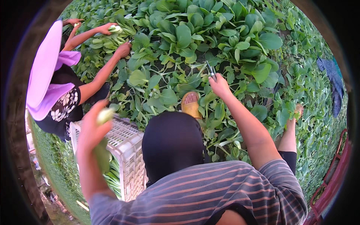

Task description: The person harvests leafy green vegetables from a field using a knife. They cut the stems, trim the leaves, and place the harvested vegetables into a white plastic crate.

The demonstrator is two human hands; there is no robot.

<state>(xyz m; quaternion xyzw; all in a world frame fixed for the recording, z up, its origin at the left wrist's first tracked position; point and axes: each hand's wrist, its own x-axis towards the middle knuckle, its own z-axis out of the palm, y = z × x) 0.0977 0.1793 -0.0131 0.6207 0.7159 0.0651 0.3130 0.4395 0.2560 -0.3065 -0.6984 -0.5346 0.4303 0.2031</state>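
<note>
Blurred by motion, my left hand [94,123] is raised over a white plastic crate [132,146] and grips a leafy green vegetable by its pale base [104,116]; the leaves hang below my wrist. Long green stalks [114,171] lie inside the crate. My right hand [219,85] is closed around the handle of a small knife [209,67], whose blade points up and away over cut stems and leaves. Beyond the blade stand broad-leaved bok choy plants [184,35]. The far tip of the blade is hard to make out among the leaves.
A co-worker in a pink hat [46,70] crouches at left, with a hand on the plants [123,50] and another holding greens. More hands show at the upper left. My yellow sandal [191,108] stands among low leaves. A blue-grey cloth [333,81] and a red metal frame [333,174] lie right.
</note>
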